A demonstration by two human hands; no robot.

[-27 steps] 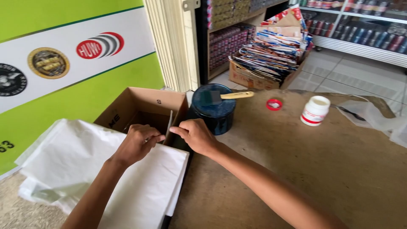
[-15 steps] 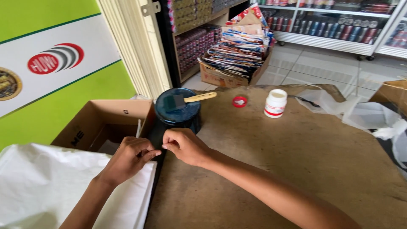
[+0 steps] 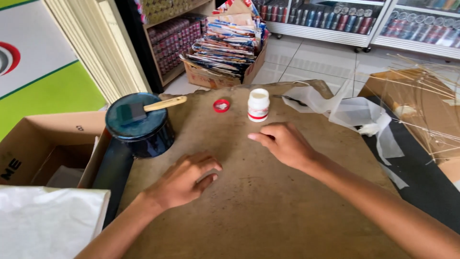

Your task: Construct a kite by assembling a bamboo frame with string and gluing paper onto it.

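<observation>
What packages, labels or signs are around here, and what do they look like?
Small white bottle, red-banded label, upright beyond the right hand.
Red cap, lying left of the bottle.
Open brown carton, far left.
Box of colourful packets, on the floor behind.
Green-and-white wall sign, red round emblem, left.

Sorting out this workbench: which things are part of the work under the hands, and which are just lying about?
In use:
left hand and right hand, both flat on the brown board
white bottle
red cap

Lying about:
dark tin with foam brush
cardboard box
white plastic sheet
</observation>
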